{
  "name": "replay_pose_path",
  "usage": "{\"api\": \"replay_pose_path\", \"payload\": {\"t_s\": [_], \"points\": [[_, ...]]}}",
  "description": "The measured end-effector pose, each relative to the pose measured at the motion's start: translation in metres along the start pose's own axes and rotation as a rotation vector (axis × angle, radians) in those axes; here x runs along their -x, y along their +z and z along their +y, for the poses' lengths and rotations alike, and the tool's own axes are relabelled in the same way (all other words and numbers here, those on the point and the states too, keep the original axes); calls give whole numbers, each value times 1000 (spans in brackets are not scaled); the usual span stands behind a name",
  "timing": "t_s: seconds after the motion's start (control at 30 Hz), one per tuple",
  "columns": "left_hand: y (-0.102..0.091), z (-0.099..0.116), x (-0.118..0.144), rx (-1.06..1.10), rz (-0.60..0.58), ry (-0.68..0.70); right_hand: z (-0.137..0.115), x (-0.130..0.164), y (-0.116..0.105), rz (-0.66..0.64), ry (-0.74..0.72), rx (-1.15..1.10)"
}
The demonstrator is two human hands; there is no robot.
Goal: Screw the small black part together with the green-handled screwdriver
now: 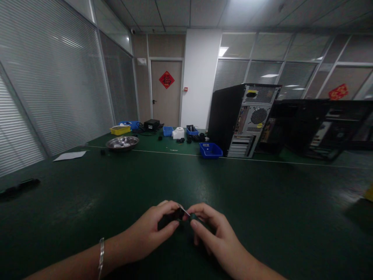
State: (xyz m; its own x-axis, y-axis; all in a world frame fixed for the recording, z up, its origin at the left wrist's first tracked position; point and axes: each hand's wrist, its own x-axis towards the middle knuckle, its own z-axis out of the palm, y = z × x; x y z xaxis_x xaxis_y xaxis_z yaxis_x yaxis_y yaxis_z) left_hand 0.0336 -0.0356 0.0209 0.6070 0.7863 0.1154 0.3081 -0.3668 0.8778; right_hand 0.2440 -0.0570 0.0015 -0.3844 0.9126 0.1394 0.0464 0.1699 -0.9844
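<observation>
My left hand (150, 233) and my right hand (214, 235) meet low over the dark green table (262, 202), near its front edge. Both pinch one small dark object (178, 214) with a pale edge between thumbs and fingers. My fingers hide most of it, so I cannot tell what it is. A thin bracelet (101, 256) circles my left wrist.
A black computer tower (243, 118) stands at the back, more open cases (317, 126) to its right. A blue bin (210, 149) sits before the tower. Far left are a metal bowl (122, 142), a yellow tray (120, 130), a white paper (70, 156) and a dark object (21, 184).
</observation>
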Motion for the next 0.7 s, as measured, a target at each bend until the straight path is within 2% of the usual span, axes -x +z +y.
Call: {"api": "replay_pose_path", "payload": {"t_s": [0.1, 0.2, 0.43, 0.6, 0.7], "points": [[-1, -2, -1, -130, 87, 79, -3, 0, 0, -5, -11, 3], [-1, -6, -2, -102, 73, 65, -3, 1, 1, -19, -26, -7], [0, -19, -9, 506, 96, -60, 6, 0, -3, 55, -48, 111], [-6, -19, -11, 643, 213, -198, 4, -1, -5, 78, -99, 219], [-7, -19, -11, 686, 257, -224, 1, -3, -4, 62, -145, 259]]}}
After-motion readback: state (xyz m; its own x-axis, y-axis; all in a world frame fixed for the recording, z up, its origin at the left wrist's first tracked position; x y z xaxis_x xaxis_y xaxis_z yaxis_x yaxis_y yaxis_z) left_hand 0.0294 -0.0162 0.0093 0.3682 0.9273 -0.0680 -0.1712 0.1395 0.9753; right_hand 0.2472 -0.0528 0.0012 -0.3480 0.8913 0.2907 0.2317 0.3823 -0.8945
